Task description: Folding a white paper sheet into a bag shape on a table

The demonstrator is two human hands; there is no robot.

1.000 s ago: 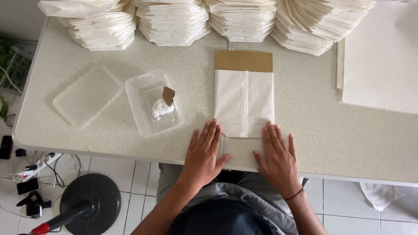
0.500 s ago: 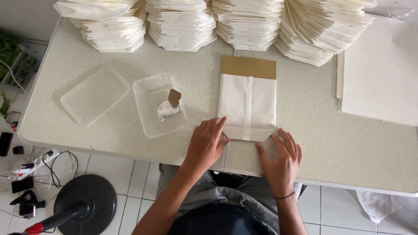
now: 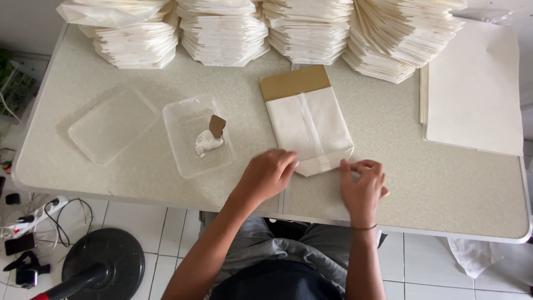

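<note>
White flat paper bag (image 3: pixel 308 125) with brown top band lies near the surface's (image 3: pixel 422 183) front edge; judged light, limp, easily creased. Left hand (image 3: pixel 267 175) and right hand (image 3: pixel 362 186) pinch its folded bottom corners, fingers narrow.

the left hand (image 3: pixel 268 175) covers the near left corner of the paper bag (image 3: pixel 308 125), and its fingertips are curled under, out of sight. the right hand (image 3: pixel 362 186) hides whatever lies under its palm. the paper stacks (image 3: pixel 222 30) run off the top edge. the white sheets (image 3: pixel 474 89) are cut by the right edge. the white lump in the clear tray (image 3: pixel 183 119) is too small to tell apart. the black stand (image 3: pixel 102 269) is cut off at the bottom.
</note>
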